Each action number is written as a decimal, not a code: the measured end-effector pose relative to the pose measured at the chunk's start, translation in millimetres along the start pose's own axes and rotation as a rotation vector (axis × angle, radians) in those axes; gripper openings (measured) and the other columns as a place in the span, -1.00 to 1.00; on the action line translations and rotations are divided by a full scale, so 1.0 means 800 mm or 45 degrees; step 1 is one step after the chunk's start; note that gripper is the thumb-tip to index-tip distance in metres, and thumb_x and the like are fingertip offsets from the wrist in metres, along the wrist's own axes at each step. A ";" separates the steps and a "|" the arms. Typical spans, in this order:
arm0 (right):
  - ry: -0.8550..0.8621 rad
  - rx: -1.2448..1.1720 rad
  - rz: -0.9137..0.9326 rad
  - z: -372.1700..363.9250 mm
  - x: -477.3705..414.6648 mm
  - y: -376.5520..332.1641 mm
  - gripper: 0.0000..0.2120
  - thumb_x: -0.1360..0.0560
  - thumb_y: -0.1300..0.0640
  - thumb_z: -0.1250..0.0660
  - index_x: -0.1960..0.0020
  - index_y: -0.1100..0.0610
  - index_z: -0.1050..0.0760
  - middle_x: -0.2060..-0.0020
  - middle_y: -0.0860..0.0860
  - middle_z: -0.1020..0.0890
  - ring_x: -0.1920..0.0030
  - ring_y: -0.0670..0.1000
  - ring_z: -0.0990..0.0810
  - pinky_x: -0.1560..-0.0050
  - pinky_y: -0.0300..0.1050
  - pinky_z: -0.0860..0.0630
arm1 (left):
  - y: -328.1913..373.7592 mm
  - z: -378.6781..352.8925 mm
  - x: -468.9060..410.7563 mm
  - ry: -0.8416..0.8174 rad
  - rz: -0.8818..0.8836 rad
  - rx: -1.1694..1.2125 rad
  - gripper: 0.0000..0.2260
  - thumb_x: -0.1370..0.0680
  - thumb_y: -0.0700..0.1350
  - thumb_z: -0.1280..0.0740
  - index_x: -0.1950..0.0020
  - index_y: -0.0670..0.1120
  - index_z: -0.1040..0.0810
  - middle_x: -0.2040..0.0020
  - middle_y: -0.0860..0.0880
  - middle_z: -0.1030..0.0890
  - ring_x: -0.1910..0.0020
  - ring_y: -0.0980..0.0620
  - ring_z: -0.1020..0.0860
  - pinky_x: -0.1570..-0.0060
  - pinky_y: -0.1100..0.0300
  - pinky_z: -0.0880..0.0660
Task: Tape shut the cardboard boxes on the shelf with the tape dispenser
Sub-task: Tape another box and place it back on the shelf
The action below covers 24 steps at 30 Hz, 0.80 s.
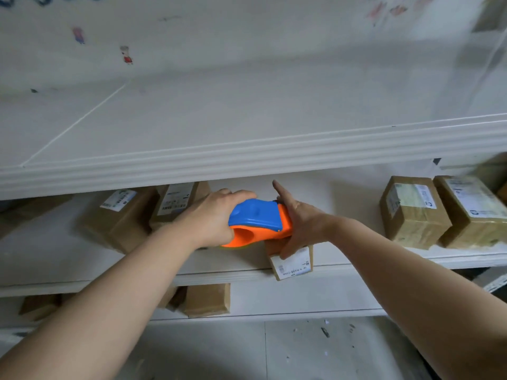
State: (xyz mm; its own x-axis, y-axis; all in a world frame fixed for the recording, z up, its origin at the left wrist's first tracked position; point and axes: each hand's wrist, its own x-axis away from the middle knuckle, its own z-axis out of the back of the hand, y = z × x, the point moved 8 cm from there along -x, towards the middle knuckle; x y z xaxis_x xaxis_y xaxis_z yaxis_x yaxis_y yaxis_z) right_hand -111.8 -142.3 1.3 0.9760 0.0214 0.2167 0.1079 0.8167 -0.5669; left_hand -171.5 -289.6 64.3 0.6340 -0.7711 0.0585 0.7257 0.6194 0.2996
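Fingers of left hand [214, 215] curl round tape dispenser [260, 220], atop cardboard box [291, 260] at shelf [109, 256] edge. Right hand [300, 224] braces box, index straight (other fingers hidden). Box likely light, slides easily; hold its sides, dispenser by handle.

Light was soft, even and fairly bright, falling from above. Dim shadow lay under the upper shelf [247, 157] and beneath the boxes [414, 215]. The wide lens bowed the shelf edges. The top right corner was smeared with blur, and the stickers [126, 54] looked soft
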 end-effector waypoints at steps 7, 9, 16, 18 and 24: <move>0.029 -0.148 -0.034 0.003 0.004 0.022 0.40 -0.13 0.10 -0.66 -0.53 -0.09 0.38 -0.37 -0.11 -0.33 -0.27 0.00 -0.42 -0.24 -0.26 -0.32 | -0.005 -0.007 -0.007 -0.002 0.024 -0.006 -0.20 -0.30 -0.22 -0.31 -0.44 0.31 -0.18 -0.22 0.04 -0.45 -0.18 -0.01 -0.45 -0.12 0.03 -0.49; 0.028 -0.162 -0.046 0.004 0.004 0.026 0.37 -0.13 0.08 -0.66 -0.54 -0.10 0.33 -0.35 -0.12 -0.34 -0.27 -0.02 -0.40 -0.26 -0.23 -0.33 | -0.024 -0.001 -0.002 -0.008 0.060 0.003 -0.18 -0.29 -0.20 -0.31 -0.45 0.33 -0.15 -0.25 0.05 -0.45 -0.20 0.02 -0.44 -0.15 0.08 -0.46; 0.008 -0.120 -0.102 0.016 0.003 0.036 0.29 -0.13 0.04 -0.65 -0.52 -0.14 0.20 -0.41 -0.22 -0.29 -0.24 -0.05 -0.40 -0.22 -0.19 -0.40 | -0.122 0.038 0.050 0.015 0.226 0.119 -0.19 -0.26 -0.31 -0.32 -0.19 0.52 -0.23 -0.17 0.19 -0.49 0.09 0.21 -0.54 0.23 0.50 -0.41; -0.003 -0.107 -0.094 0.015 0.000 0.033 0.28 -0.14 0.06 -0.65 -0.53 -0.13 0.20 -0.40 -0.22 -0.29 -0.19 -0.07 -0.39 -0.17 -0.22 -0.38 | -0.135 0.031 0.051 0.026 0.235 0.145 -0.14 -0.24 -0.31 -0.32 -0.17 0.60 -0.21 -0.22 0.16 -0.49 -0.05 0.20 -0.52 0.07 0.47 -0.39; 0.013 -0.094 -0.087 0.012 -0.002 0.032 0.28 -0.13 0.06 -0.65 -0.53 -0.13 0.19 -0.40 -0.22 -0.29 -0.17 -0.11 -0.37 -0.13 -0.26 -0.37 | -0.143 -0.010 0.046 -0.028 0.229 0.163 -0.23 -0.19 -0.23 -0.27 -0.20 0.49 -0.27 -0.24 0.06 -0.50 -0.20 0.04 -0.48 -0.19 0.10 -0.45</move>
State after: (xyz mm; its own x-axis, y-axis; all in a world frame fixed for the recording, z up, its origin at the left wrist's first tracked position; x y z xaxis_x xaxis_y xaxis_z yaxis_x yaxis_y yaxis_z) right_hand -112.7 -116.0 -5.9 0.9678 -0.0391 0.2487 0.1875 0.7711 -0.6085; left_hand -228.7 -387.7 24.4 0.7433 -0.6537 0.1422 0.5604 0.7246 0.4012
